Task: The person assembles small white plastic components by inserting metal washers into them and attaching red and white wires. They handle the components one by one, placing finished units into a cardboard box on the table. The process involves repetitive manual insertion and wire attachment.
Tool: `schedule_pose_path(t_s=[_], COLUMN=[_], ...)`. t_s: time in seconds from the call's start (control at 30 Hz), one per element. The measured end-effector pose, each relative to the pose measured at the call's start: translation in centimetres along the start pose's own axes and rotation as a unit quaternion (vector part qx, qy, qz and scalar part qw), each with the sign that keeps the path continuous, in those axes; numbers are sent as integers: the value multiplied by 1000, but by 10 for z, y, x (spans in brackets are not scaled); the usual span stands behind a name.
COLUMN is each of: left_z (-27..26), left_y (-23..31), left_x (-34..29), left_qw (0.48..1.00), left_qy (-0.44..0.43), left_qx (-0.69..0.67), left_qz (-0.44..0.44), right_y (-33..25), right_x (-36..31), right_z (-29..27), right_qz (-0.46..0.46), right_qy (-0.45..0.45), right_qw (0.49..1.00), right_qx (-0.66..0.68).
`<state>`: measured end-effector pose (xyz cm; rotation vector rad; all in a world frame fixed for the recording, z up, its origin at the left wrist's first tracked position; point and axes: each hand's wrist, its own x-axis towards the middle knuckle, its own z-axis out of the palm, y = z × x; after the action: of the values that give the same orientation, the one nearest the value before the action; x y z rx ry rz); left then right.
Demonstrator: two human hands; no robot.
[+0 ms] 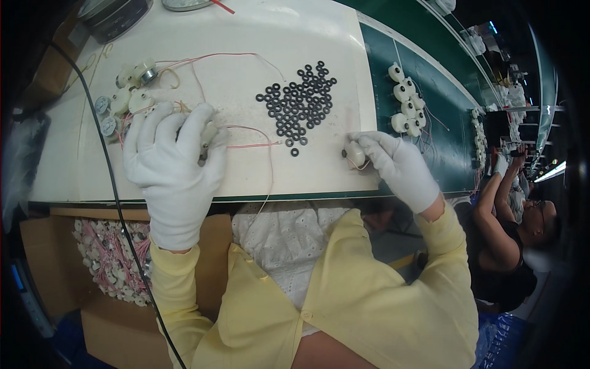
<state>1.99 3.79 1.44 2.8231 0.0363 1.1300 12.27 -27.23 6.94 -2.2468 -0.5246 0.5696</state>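
Note:
My left hand [175, 163], in a white glove, is curled at the left of the white worktop, its thumb and fingers closed round a small white motor part [208, 136]. Pink and white wires [249, 146] trail rightward beside it. Just beyond its fingers lies a cluster of white and silver small motors [132, 92]. My right hand [402, 169], also gloved, pinches a white round motor [354, 154] with a thin wire near the front edge. Between the hands, farther back, many black rubber rings [301, 101] lie in a loose patch.
White motors [407, 101] stand grouped on the green mat [455, 144] at the right. An open cardboard box [49, 252] full of wired white parts sits below the table at left. A black cable [114, 178] crosses the left side. A co-worker [504, 246] is at far right.

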Motion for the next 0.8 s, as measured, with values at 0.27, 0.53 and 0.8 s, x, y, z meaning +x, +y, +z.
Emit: schedule_pose_path(t_s=[0.27,0.53,0.8], left_z=[2,1,0], left_y=[1,0,2], left_x=[0,1,0], left_qw=[1000,1000,999], left_qy=[3,-10,-38], left_qx=[15,22,30], left_qz=[8,7,-14], right_y=[24,-1,21], right_x=[-26,-38,-38], right_z=[-8,-15,-2], right_qz=[-123,-152,-205], right_qy=[156,231,259], right_qw=[884,879,844], right_qx=[-424,-388,-423])
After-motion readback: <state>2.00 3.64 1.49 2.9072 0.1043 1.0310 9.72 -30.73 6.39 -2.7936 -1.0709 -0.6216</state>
